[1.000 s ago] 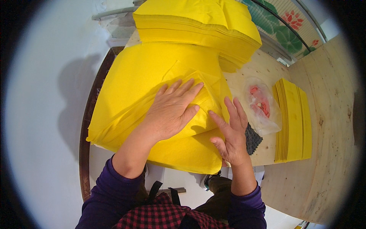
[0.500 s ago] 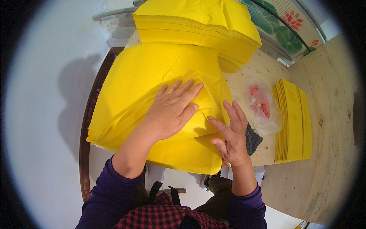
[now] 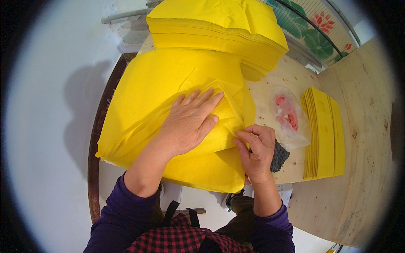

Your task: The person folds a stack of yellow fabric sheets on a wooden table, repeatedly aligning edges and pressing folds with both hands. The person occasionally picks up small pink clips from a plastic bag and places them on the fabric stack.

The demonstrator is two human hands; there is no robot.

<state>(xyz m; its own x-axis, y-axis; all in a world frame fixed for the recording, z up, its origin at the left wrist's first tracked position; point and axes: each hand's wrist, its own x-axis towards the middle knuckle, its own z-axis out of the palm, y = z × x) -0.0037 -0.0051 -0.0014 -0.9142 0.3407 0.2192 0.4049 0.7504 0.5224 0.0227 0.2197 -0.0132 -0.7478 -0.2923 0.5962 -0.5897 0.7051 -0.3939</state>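
Observation:
A broad pile of thin yellow fabric sheets (image 3: 202, 170) lies in front of me, its upper layers folded back and overlapping in pleats. My left hand (image 3: 187, 122) rests flat on these folded layers, fingers stretched out toward the far side. At the right edge of the pile, my right hand (image 3: 257, 149) pinches the corner of a yellow sheet between thumb and forefinger, the other fingers curled. How many layers are in the pinch cannot be made out.
Behind stands a taller stack of yellow fabric (image 3: 211, 36). To the right, on the wooden table (image 3: 265, 92), lie a clear plastic bag (image 3: 289, 118) with red pieces, a dark textured cloth (image 3: 279, 157) and a bundle of folded yellow fabric (image 3: 322, 135). A wooden panel (image 3: 365, 126) rises beyond.
My right hand has moved down slightly, and its spread fingers have closed on the sheet's corner. My left hand has stayed in place on the pile.

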